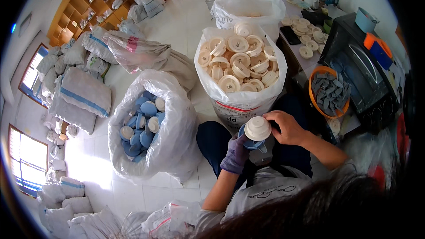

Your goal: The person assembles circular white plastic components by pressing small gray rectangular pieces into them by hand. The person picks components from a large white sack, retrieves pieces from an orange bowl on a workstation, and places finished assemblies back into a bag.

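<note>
Above my lap, my left hand (234, 154), in a purple-grey glove, is closed around a blue plastic cup-like part (253, 144) with a small loop at its lower side. A cream stepped round plastic cap (257, 128) sits against the top of the blue part and hides much of it. My bare right hand (288, 128) grips the cap's right edge with curled fingers. Just beyond my hands stands a white sack (233, 108) heaped with cream round pieces (239, 62) that have metal centres. To the left, a translucent bag (177, 146) holds blue round pieces (146, 138) mixed with several cream ones.
At right, an orange basket (315, 102) of grey plastic pieces rests against an open black oven-like box (363, 68). Cream discs (305, 31) and a black phone (290, 35) lie on the side table. Stuffed sacks (84, 90) pile up along the left wall.
</note>
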Available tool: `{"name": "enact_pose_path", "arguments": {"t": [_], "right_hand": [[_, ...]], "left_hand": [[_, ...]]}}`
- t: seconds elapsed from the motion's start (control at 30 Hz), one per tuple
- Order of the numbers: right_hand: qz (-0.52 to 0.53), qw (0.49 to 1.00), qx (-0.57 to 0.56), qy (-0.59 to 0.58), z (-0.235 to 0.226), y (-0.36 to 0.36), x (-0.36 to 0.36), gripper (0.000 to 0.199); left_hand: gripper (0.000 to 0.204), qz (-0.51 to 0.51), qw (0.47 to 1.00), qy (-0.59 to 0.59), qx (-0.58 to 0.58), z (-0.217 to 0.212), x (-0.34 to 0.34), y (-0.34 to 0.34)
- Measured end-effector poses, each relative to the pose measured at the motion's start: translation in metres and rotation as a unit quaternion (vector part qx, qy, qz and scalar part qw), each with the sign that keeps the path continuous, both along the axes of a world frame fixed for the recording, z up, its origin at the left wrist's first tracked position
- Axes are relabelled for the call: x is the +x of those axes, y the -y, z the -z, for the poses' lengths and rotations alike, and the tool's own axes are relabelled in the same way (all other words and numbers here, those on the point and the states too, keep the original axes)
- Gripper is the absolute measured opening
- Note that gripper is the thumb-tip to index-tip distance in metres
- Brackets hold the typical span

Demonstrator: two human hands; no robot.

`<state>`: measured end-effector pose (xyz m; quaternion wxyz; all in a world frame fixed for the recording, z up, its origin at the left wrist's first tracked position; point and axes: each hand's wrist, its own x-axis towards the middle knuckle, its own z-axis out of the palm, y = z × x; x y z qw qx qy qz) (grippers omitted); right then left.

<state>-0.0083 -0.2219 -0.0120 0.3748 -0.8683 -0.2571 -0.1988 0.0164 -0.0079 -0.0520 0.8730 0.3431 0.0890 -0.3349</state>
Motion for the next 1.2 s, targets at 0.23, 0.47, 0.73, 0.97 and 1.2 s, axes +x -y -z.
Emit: {"name": "enact_pose_path", "arguments": {"t": [0.23,0.47,0.73,0.97,1.2], "right_hand": [[0.035,0.98,0.067,-0.183,-0.005,-0.02,-0.011,0.062],[0.006,0.932,0.203,-0.301,0.009,-0.02,-0.005,0.051],[-0.052,0.976,0.096,-0.187,0.004,-0.015,-0.006,0.058],[-0.055,0.963,0.152,-0.215,-0.003,-0.016,-0.008,0.05],[-0.116,0.967,0.17,-0.151,-0.007,-0.025,-0.013,0.052]], "left_hand": [[0.044,-0.03,0.993,0.03,0.11,0.007,-0.005,0.002],[0.04,-0.012,0.985,0.053,0.166,0.003,-0.009,-0.004],[0.052,0.085,0.985,0.106,0.103,0.005,-0.007,-0.012],[0.086,0.114,0.981,0.153,-0.036,0.0,-0.03,-0.019],[0.071,0.034,0.993,0.102,-0.051,0.019,-0.04,-0.012]]}}
